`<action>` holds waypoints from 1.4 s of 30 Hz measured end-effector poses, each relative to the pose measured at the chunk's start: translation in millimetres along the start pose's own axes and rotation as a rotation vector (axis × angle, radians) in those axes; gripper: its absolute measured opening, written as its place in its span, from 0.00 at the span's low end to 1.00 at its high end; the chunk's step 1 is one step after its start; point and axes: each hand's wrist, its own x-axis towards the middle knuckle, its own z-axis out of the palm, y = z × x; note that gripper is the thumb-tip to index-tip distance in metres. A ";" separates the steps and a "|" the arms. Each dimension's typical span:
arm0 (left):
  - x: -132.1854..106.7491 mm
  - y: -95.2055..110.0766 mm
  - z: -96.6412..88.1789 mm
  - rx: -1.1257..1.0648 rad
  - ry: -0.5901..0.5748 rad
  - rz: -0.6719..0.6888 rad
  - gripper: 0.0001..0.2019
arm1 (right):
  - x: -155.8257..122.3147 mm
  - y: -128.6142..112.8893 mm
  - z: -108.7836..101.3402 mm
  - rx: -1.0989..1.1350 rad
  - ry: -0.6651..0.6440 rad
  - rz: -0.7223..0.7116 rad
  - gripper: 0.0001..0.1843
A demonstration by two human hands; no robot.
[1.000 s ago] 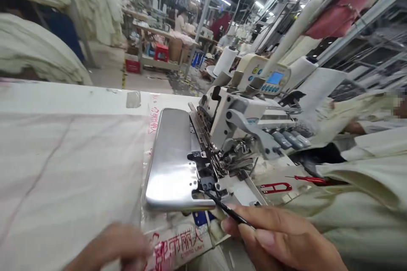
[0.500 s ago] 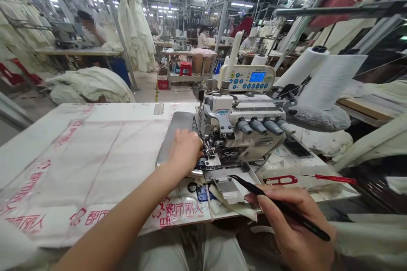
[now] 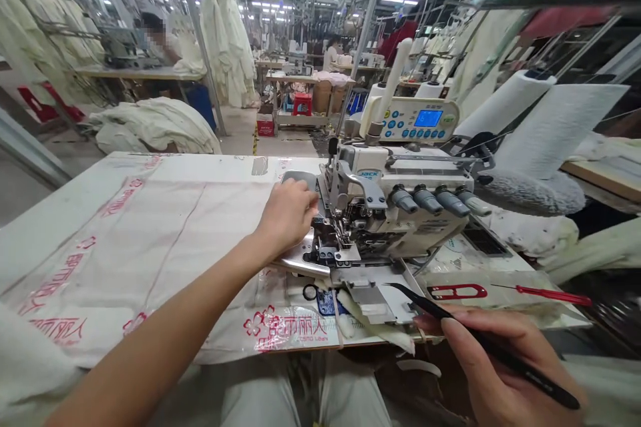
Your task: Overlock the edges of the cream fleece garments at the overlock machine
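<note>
Pale garments (image 3: 228, 47) hang across the workshop, a heap of cloth (image 3: 155, 123) sits beyond the counter (image 3: 200, 167), and a co-worker (image 3: 161, 40) is at another station. On the right of the counter stands a white sewing machine (image 3: 420, 230), its lit control panel (image 3: 428, 118) above it. The left hand (image 3: 288, 210) is over the smooth metal plate (image 3: 300, 259), just beside the stitching parts, fingers curled inward (whether they pinch anything is hidden from this angle). The right hand (image 3: 505, 383) has black tweezers (image 3: 433, 308) gripped between thumb and fingers, their tips over the low front part of the machine, apart from the left hand. Red snips (image 3: 481, 291) and a red-handled tool (image 3: 553, 295) lie to the right; a cloth strip (image 3: 375, 330) rests at the counter's front edge.

Judging by the posture, the step in hand is close work around the needle area, the left hand leading while the tweezers wait. Bringing those tips in would call for a steady, slender approach, clear of the left fingers.
</note>
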 end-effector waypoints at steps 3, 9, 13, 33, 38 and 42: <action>-1.4 -11.3 -3.6 -0.307 -0.126 0.087 0.05 | 3.1 2.2 5.5 -0.061 -0.010 0.007 0.08; -0.5 -28.0 -6.9 -0.714 -0.464 0.317 0.09 | 11.0 10.3 18.5 -0.023 -0.057 0.020 0.07; 9.3 -31.9 -9.5 -0.289 -0.338 0.347 0.09 | 13.9 9.7 28.7 0.050 -0.095 0.000 0.06; 20.0 -83.9 -4.5 -0.369 0.126 -0.207 0.18 | 27.0 9.4 5.7 -0.058 -0.229 -0.422 0.07; 26.8 -57.6 -25.0 -0.182 0.153 -0.074 0.18 | 47.1 -0.7 17.7 -0.100 -0.398 -0.545 0.10; 45.1 -27.8 -33.1 -0.453 0.222 -0.020 0.17 | 63.0 1.6 21.5 -0.291 -0.480 -0.529 0.21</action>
